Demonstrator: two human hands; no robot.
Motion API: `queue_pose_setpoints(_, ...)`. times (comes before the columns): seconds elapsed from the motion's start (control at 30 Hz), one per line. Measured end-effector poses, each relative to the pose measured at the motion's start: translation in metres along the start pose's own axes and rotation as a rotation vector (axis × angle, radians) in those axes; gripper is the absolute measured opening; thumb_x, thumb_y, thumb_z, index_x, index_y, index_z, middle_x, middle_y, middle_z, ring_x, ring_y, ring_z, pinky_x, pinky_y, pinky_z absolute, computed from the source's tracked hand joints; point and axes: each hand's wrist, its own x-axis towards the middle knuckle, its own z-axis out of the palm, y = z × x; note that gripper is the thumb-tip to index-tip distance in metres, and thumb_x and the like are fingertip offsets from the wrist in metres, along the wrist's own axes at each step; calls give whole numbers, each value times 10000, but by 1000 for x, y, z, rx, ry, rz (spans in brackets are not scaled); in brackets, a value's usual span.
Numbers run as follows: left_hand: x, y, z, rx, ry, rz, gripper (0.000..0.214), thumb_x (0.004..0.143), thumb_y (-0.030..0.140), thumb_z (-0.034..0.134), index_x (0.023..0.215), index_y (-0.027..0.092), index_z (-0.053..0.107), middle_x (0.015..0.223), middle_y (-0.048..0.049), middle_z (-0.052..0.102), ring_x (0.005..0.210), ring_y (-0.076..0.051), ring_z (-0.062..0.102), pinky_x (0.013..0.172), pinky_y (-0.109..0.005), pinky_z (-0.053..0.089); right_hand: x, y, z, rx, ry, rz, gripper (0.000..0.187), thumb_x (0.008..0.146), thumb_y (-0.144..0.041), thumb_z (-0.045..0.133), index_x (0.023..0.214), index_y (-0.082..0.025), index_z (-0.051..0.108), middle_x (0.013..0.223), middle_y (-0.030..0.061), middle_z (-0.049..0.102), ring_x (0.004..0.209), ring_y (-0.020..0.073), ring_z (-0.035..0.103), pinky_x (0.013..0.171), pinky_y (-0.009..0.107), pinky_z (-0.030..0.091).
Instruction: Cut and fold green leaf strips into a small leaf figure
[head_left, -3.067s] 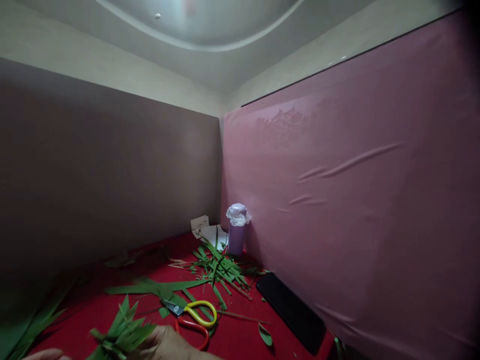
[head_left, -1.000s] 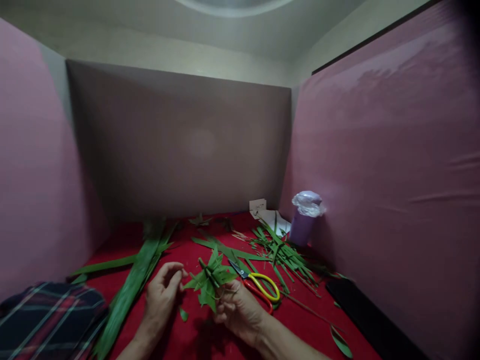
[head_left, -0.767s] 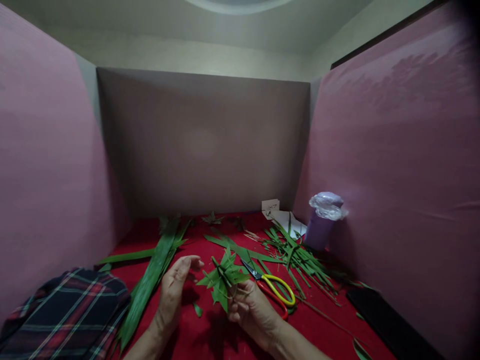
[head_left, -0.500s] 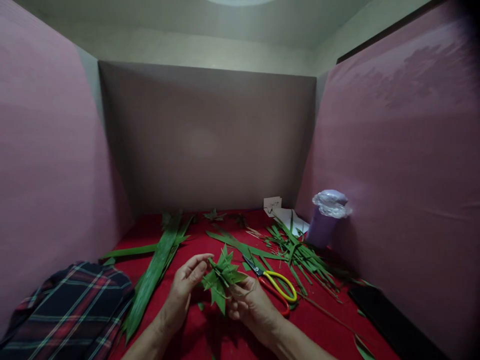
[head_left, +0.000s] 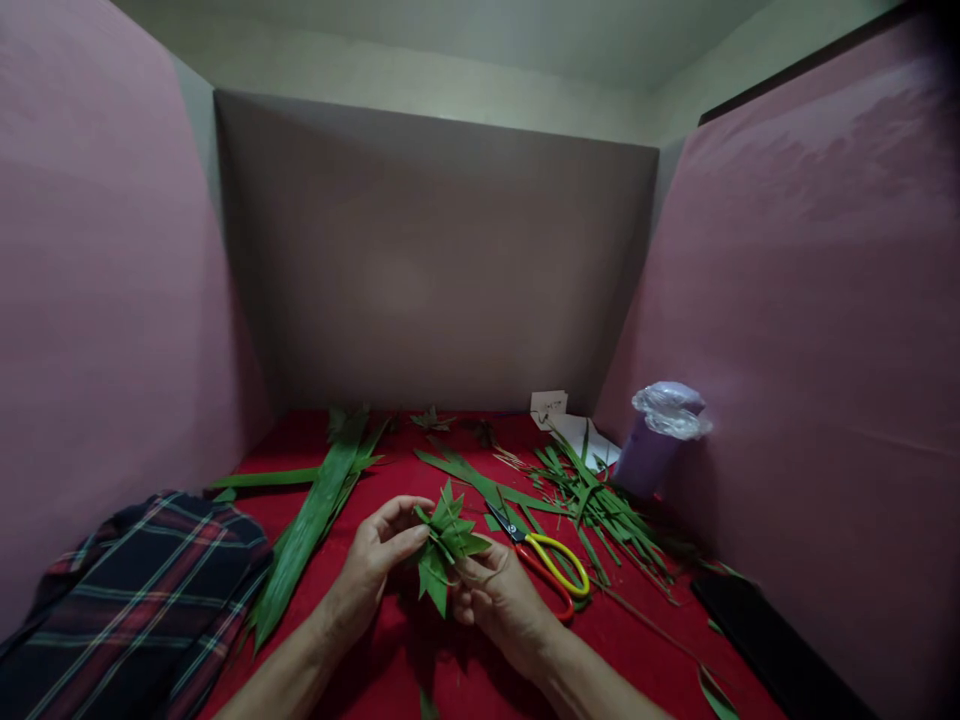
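The green, star-shaped piece made of pointed leaf strips (head_left: 450, 540) was in the air between left hand (head_left: 384, 548) and right hand (head_left: 491, 588), above the near middle of the red tabletop (head_left: 390, 660), its tips fanning out with no clear long axis. The right hand pinched it from the near right; the left touched its left side with thumb and fingers, so neither was nearer, though its grip could not be told. Metal scissors with yellow and red handles (head_left: 531, 546) lay just right.
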Motion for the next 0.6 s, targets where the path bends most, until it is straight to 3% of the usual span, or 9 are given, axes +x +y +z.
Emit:
queue_pose_setpoints(0.27, 1, -2, 2, -34, 40, -14, 212, 632, 267, 686, 817, 178, 632, 756, -32, 667, 653, -159, 603, 640, -273, 462, -2, 3, -2, -16, 3, 8, 193, 707, -283, 696, 767, -128, 598, 564, -29, 500, 443, 54, 394, 427, 190, 317)
queue_pose_setpoints(0.6, 3, -5, 1, -52, 56, -14, 227, 623, 267, 703, 811, 161, 633, 727, -29, 650, 638, -151, 592, 592, -251, 461, 0, 4, -1, -29, 67, 35, 255, 617, -319, 754, 730, -149, 602, 512, -51, 486, 407, 48, 380, 401, 177, 286)
